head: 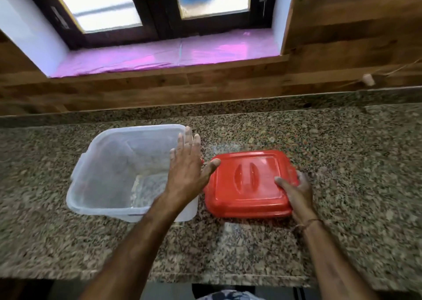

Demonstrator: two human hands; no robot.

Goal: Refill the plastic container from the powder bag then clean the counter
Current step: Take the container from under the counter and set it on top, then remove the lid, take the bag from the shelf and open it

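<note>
— Speckled granite was seen as the counter (342, 162), set below a wood-panelled wall and a dark-framed window (159, 7). What was found on it?

— A clear plastic container (109, 174) was set left of the middle, nearer the back edge than the front. It was uncovered, with a thin pale residue on its floor. A red lid (249, 185) was placed just beside it on the right.

— How were the hands held?

— The left hand (186, 174) was stretched flat over the container's right rim, fingers straight and pressed together. Its thumb was spread out to touch the lid's left edge. The right hand (296, 192) was closed on the lid's near right corner, thumb laid on top and the other fingers curled round the rim.

— Was the lid lifted off the counter?

— That could not be told.
</note>
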